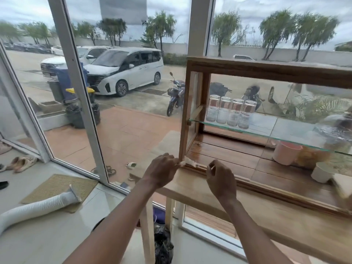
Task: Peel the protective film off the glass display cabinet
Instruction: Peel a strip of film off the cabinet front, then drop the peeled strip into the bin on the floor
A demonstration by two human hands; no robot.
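Wooden-framed glass display cabinet (266, 71) sat on a wooden worktop (190, 189) beside big windows. Protective film (190, 161) showed as a whitish crumpled scrap at the cabinet's lower-left front corner, right at the bottom rail.

Left hand (162, 170) was pinched shut on the film scrap at that corner post. Right hand (221, 180) was curled, fingertips (211, 167) nipping a small white bit, probably more film; too small to be sure. It sat just above the bottom rail, near the left hand but apart from it.

Judgement: film looked thin, limp and very light, likely clingy and prone to tearing into slivers. Best hold is probably a loose edge near the frame corner, pinched close to the glass, pulled low and steady along the pane. Glass panes and the glass shelf (238, 128) inside were fragile, with upturned glasses (231, 111) on the shelf, so no hard yanking.

How much film remained on the panes could not be told.
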